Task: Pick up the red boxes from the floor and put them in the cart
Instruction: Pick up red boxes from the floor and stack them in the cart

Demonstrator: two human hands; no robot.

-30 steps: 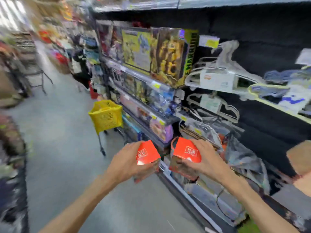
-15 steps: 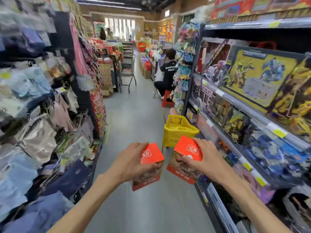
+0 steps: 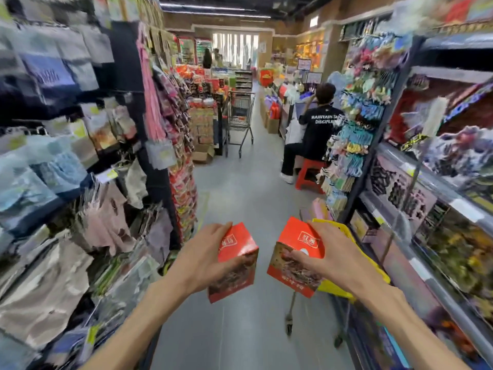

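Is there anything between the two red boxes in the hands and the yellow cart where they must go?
Nothing visible blocks the way. The right hand holds one red box directly in front of the yellow cart; the left hand holds the other red box beside it, with only open aisle between.

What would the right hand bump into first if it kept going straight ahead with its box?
Probably the yellow cart. The right hand and its red box sit just in front of it, overlapping its rim, though depth is hard to judge here.
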